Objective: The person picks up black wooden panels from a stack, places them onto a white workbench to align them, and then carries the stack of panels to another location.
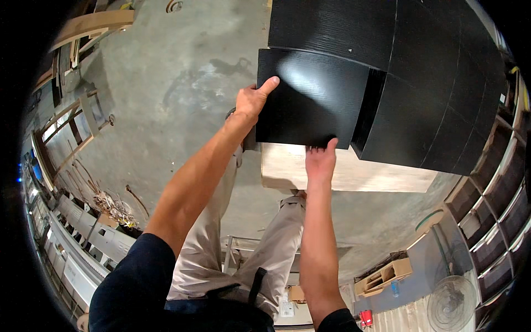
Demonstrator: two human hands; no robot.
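Note:
A black wood-grain panel (pixel 312 97) is held above a light plywood block (pixel 343 171). My left hand (pixel 253 101) grips the panel's left edge, thumb on top. My right hand (pixel 321 160) holds its near edge from below, fingers under the board. Beyond and to the right lie larger black panels (pixel 431 83) stacked on the same block; the held panel touches or overlaps them at its right and far edges.
Grey concrete floor (pixel 182 83) spreads to the left. Wooden frames (pixel 77 127) and scrap lie at the far left. Shelving (pixel 498 199) runs along the right, with a floor fan (pixel 451 301) and a small wooden box (pixel 384 274) at lower right.

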